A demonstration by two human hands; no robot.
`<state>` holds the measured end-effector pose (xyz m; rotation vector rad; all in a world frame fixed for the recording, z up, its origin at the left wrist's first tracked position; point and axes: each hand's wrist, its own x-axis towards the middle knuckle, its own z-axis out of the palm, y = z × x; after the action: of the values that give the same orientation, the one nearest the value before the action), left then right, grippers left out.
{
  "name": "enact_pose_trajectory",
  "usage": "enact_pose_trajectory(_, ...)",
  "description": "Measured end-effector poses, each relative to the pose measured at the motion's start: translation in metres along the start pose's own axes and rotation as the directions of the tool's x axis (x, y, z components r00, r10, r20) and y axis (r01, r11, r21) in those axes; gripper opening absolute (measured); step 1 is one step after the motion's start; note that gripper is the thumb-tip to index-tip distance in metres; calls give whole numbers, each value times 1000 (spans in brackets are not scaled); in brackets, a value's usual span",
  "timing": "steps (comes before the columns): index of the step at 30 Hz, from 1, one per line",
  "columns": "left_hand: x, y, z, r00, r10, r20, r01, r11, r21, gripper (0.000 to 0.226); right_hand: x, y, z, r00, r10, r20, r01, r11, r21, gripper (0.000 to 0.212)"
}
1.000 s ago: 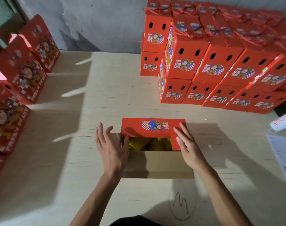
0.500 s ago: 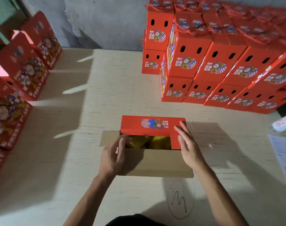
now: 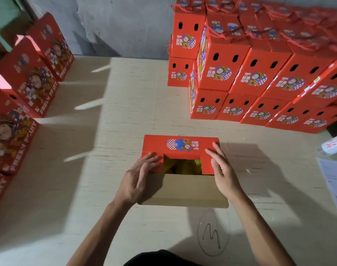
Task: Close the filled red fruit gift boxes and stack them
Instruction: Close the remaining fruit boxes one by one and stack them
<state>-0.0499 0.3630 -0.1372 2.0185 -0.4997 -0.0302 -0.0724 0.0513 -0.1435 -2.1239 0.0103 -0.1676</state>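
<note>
Resting near the front edge of the table (image 3: 113, 131), one red gift box (image 3: 181, 146) is seen partly closed: its far red flap and two red side tabs are folded over, yellow fruit (image 3: 183, 167) shows through the gap between them, and the near brown flap (image 3: 185, 191) lies open toward the person. The left hand (image 3: 137, 181) is laid on the left tab with fingers straight and together, pressing it down; the right hand (image 3: 221, 169) is laid likewise on the right tab, fingers extended, nothing pinched. A stack of closed boxes (image 3: 259, 73), two tiers high, is noted at the far right corner; six fronts can be counted in the near row of each tier, with further rows blurred behind. Four upright boxes (image 3: 29, 79) marked "FRESH FRUIT" are lined along the left edge. Papers (image 3: 334, 181) lie at the right edge. A pen scribble (image 3: 211, 237) is marked on the pale wood surface. A grey plaster wall (image 3: 115, 25) stands behind.
</note>
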Motion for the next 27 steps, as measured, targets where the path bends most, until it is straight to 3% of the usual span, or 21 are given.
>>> enact_pose_trajectory(3, -7, -14, -10, 1000, -16, -16, 15, 999, -52, 39, -14, 3, -9, 999, 9, 39, -10, 1000, 27, 41)
enact_pose_trajectory(6, -18, -31, -32, 996, 74, 48, -74, 997, -11, 49, -35, 9, -24, 997, 7, 72, -9, 999, 38, 47)
enact_pose_trajectory(10, -22, -32, -39, 961, 185, 203, -245, 913, 327, 69, -48, 9, -37, 979, 45, 201, -44, 999, -9, 74)
enact_pose_trajectory(12, -20, -25, -33, 946, 225, 233, -304, 864, 402, 75, -47, 7, -45, 963, 37, 266, -21, 998, -61, 81)
enact_pose_trajectory(15, -13, -11, -24, 972, 209, 106, -233, 911, 340, 61, -36, 8, -63, 945, 21, 327, 46, 980, -195, 65)
enact_pose_trajectory(18, 3, 4, -18, 982, 28, -187, 13, 976, 216, 50, -17, -9, -69, 982, 81, 169, -46, 978, -204, 35)
enact_pose_trajectory(20, 19, 10, -13, 940, -119, -318, 174, 973, 151, 56, -4, -18, -63, 1000, 29, 7, -27, 971, -236, 46)
enact_pose_trajectory(22, 33, 13, -3, 919, -165, -359, 235, 958, 162, 69, 8, -21, -52, 994, 67, -87, -87, 966, -242, 40)
enact_pose_trajectory(24, 44, 9, 14, 945, -14, -328, 162, 889, 429, 64, 14, -21, -31, 984, 82, -157, -127, 946, -297, 51)
enact_pose_trajectory(25, 47, 9, 24, 959, 87, -269, 79, 830, 552, 53, 13, -18, -16, 979, 18, -205, -97, 920, -381, 51)
enact_pose_trajectory(27, 50, 8, 42, 961, 231, -150, -88, 774, 627, 37, 7, -13, 11, 932, -158, -326, -39, 850, -525, 38)
